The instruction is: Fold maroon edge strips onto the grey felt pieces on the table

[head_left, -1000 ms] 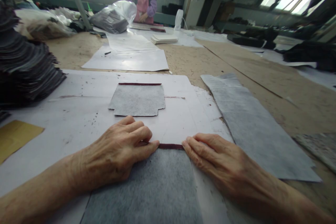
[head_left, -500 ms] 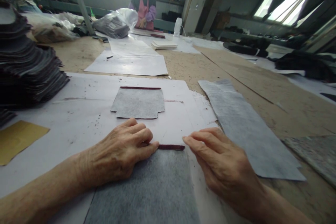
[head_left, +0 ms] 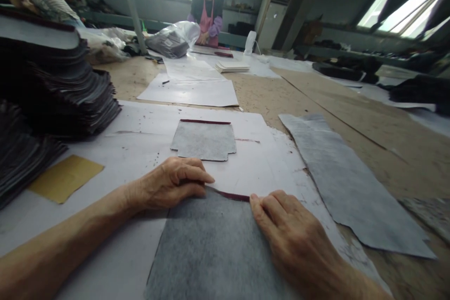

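A large grey felt-like panel (head_left: pixel 214 248) lies in front of me with a narrow dark maroon strip (head_left: pixel 236 196) along its far edge. My left hand (head_left: pixel 177 182) is closed at the panel's far left corner, thumb and fingers pinching the edge, which lifts slightly there. My right hand (head_left: pixel 291 225) is closed at the right end of the strip, its thumb and fingertips on that corner. What lies beneath the fingers is hidden. Just beyond sits a smaller grey panel (head_left: pixel 204 140) with notched near corners and a maroon strip along its far edge.
White paper (head_left: pixel 123 159) covers the worktop here. At the left rise tall stacks of dark pieces (head_left: pixel 87 98), with a tan sheet (head_left: pixel 66 178) near them. A long grey piece (head_left: pixel 351 187) lies at the right. Across the table stands a person in a pink apron (head_left: pixel 207 18).
My left hand has shifted from pressing on the strip to pinching the far left corner, raising that edge. My right hand has closed on the strip's right end. The view has swung left.
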Motion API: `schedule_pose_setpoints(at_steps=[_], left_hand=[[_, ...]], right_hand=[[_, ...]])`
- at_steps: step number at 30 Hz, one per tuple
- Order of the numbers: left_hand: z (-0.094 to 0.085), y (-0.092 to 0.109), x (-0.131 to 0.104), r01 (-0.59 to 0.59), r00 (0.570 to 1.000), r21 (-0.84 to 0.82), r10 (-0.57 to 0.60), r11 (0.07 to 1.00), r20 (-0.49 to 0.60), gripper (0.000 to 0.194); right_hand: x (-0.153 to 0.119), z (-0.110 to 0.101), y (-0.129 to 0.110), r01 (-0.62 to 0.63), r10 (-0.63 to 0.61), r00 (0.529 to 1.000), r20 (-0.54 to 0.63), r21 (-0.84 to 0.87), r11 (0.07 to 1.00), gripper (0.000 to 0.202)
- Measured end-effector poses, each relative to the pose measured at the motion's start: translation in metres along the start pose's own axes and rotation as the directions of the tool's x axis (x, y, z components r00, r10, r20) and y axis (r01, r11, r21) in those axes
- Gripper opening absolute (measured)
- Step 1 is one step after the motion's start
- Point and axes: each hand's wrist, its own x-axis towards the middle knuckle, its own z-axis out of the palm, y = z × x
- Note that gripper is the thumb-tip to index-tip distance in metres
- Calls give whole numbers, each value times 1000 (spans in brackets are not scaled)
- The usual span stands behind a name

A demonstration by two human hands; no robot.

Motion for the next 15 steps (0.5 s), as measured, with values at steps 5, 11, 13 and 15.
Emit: schedule_pose_setpoints(at_steps=[5, 11, 13, 15], left_hand=[[0, 6, -9, 41, 999, -17, -41, 999, -9, 20], [7, 8, -17, 0, 995, 78, 8, 997, -97, 20], [9, 7, -17, -37, 993, 126, 50, 991, -107, 21], [9, 7, -16, -59, 991, 153, 77, 986, -110, 22]], right_hand=[[-5, 2, 7, -125, 133, 991, -19, 217, 968, 35], [-3, -6, 32, -344, 308, 939, 154, 478, 808, 27], [3, -9, 34, -320, 287, 947, 142, 418, 850, 31], [11, -11, 31, -246, 243, 969, 49, 285, 926, 36]])
